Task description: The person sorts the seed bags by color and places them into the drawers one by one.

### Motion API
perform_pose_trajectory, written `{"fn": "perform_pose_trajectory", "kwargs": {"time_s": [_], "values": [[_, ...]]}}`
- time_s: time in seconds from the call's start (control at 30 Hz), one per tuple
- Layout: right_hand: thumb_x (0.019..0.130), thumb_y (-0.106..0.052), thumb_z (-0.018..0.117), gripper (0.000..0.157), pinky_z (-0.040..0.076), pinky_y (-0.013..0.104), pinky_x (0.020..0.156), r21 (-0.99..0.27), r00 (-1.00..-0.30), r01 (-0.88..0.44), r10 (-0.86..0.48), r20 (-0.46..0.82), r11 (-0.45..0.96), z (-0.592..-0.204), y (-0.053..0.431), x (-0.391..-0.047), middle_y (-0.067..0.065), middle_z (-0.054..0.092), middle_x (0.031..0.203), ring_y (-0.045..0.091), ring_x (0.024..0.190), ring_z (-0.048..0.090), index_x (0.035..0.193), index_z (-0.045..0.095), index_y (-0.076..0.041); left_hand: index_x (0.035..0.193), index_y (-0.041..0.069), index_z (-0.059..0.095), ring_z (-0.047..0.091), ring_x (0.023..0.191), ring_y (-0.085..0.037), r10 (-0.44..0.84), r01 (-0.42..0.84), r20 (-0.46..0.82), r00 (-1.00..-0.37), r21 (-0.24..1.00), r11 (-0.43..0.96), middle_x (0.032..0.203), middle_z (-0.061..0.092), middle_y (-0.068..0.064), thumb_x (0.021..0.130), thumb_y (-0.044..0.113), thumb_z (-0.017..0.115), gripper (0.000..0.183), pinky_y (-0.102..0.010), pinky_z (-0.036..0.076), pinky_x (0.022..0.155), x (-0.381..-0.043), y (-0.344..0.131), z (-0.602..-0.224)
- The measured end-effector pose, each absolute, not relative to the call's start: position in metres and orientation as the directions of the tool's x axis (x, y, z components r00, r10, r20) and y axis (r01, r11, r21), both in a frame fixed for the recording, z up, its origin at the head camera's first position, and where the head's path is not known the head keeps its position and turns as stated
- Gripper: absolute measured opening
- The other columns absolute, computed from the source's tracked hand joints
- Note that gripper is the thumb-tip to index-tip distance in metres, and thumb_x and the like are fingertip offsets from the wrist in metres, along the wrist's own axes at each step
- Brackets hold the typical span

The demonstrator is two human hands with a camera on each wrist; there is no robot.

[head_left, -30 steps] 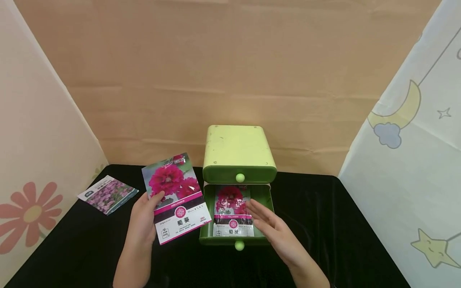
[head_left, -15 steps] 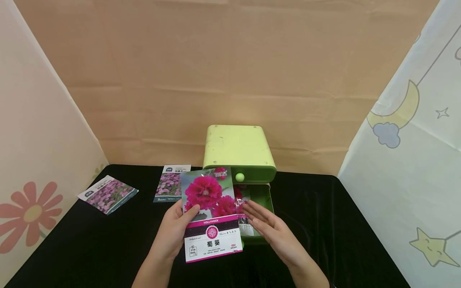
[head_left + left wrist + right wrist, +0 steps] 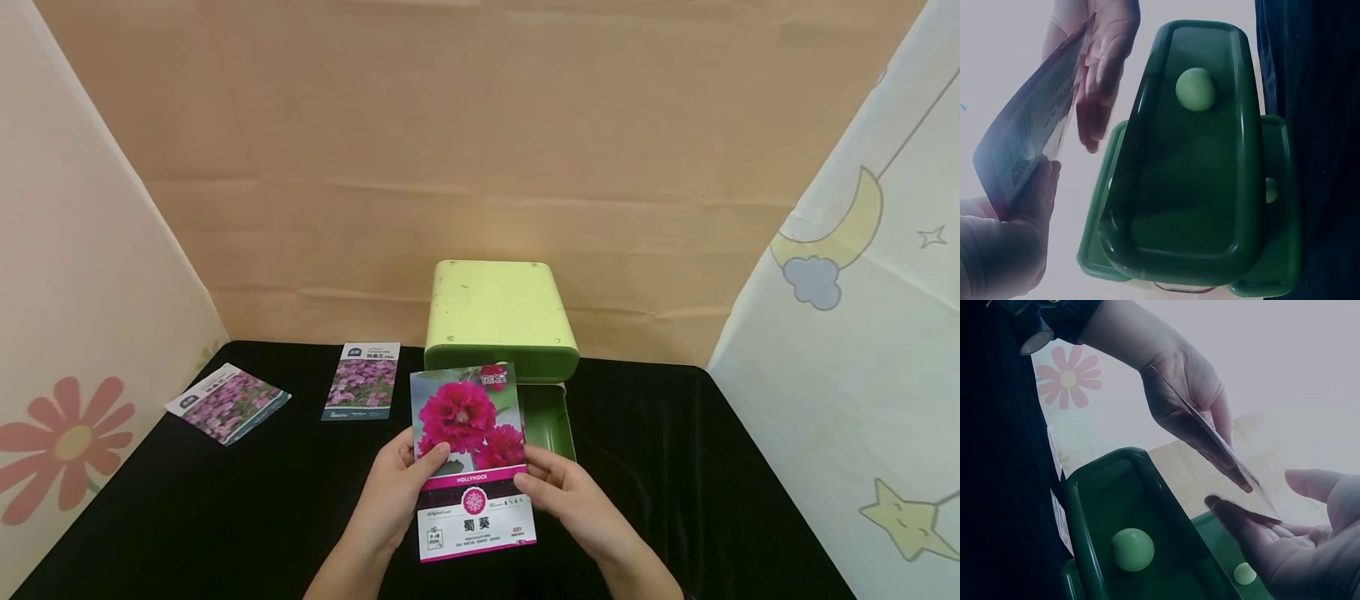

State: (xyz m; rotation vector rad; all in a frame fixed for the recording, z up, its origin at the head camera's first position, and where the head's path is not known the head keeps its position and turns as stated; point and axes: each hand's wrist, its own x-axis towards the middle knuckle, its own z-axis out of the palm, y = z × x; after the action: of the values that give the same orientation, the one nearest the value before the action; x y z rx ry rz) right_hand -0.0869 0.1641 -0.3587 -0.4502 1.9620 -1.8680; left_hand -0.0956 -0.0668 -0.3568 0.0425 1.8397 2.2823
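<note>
My left hand (image 3: pixel 393 492) holds a hollyhock seed packet (image 3: pixel 472 517) with a deep pink flower picture, thumb on the front and fingers behind. The packet faces up in front of the green drawer box (image 3: pixel 495 308). At the packet's right edge is my right hand (image 3: pixel 577 500); in the right wrist view my right hand (image 3: pixel 1304 550) has its thumb apart from the packet, its fingers touching the packet's end. A pulled-out lower drawer (image 3: pixel 551 421) shows partly; the held packet hides the rest, including any packet inside. The left wrist view shows the upper drawer front (image 3: pixel 1179 181) with its round knob.
A seed packet with small pink-purple flowers (image 3: pixel 360 381) lies left of the drawer box. Further left lies a small stack of similar packets (image 3: pixel 228 404). Black cloth (image 3: pixel 645 483) covers the table; printed sheets stand at both sides, brown paper at the back.
My left hand has moved right with the hollyhock packet, now covering most of the drawer and uncovering a purple-flower packet. My right hand has stayed nearly in place, now at the packet's edge.
</note>
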Motion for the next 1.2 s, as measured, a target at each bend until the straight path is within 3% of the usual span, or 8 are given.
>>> {"fn": "perform_pose_trajectory", "kwargs": {"time_s": [0.13,0.6,0.93,1.2], "values": [[0.1,-0.017,0.052,0.058,0.056,0.024,0.082,-0.999,-0.871,0.027,-0.489,-0.04,0.034,-0.36,0.164,-0.087,0.034,0.057,0.126,0.011,0.095,0.067,0.14,0.03,0.019,0.137,-0.007,0.044,0.071,0.095,-0.026,0.184,-0.138,-0.1,-0.978,0.968,-0.209,0.116,0.068,-0.022,0.097,0.017,0.059,0.049,-0.036,0.058,0.084,-0.095,-0.066,-0.357],[0.097,-0.016,0.058,0.051,0.058,0.027,0.078,-0.998,-0.888,0.038,-0.456,-0.056,0.047,-0.36,0.167,-0.092,0.03,0.066,0.113,0.013,0.088,0.071,0.13,0.042,0.021,0.137,-0.007,0.044,0.072,0.095,-0.029,0.218,-0.146,-0.103,-0.97,0.97,-0.192,0.116,0.068,-0.022,0.096,0.019,0.061,0.052,-0.036,0.058,0.082,-0.095,-0.06,-0.357],[0.097,-0.015,0.058,0.053,0.059,0.031,0.077,-0.997,-0.895,0.069,-0.44,-0.078,0.037,-0.366,0.17,-0.093,0.028,0.067,0.112,0.015,0.088,0.072,0.132,0.04,0.021,0.137,-0.008,0.044,0.072,0.094,-0.026,0.258,-0.149,-0.096,-0.961,0.969,-0.197,0.116,0.068,-0.022,0.096,0.018,0.061,0.052,-0.037,0.058,0.082,-0.098,-0.06,-0.357],[0.098,-0.015,0.056,0.054,0.058,0.034,0.079,-0.99,-0.873,0.138,-0.474,-0.119,-0.006,-0.364,0.183,-0.095,0.013,0.072,0.108,0.018,0.093,0.072,0.133,0.037,0.022,0.141,0.0,0.042,0.062,0.117,-0.02,0.186,-0.062,-0.006,-0.983,0.954,-0.294,0.138,0.053,-0.021,0.1,0.005,0.049,0.042,-0.027,0.051,0.094,-0.116,-0.078,-0.335]]}}
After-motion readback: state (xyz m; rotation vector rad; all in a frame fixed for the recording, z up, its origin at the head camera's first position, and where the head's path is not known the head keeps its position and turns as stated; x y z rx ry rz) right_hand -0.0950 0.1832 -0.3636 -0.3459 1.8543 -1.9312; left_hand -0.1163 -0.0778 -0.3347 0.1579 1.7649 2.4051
